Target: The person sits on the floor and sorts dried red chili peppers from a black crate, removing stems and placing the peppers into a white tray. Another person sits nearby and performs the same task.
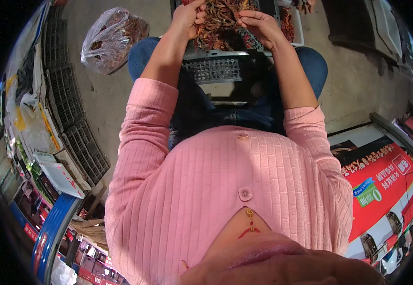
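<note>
Dried chilli peppers (219,21) lie in a heap in a grey plastic crate (213,67) between my knees. Over the crate's left side, my left hand (188,19) has its fingers curled, and whatever may be in its palm is hidden. On the right, my right hand (261,26) pinches a small dried chilli (237,15) between thumb and fingertips, just above the heap. Part of the crate's green mesh bottom (250,38) shows beside that hand. The far end of the crate is cut off by the top of the view.
A clear plastic bag of dried chillies (115,41) stands on the concrete floor (103,92) to my left. Beyond my right hand is a white tub (298,34) with red chillies; another person's hand (306,5) is above it. Black crates (64,92) line the left; a printed red box (384,188) sits right.
</note>
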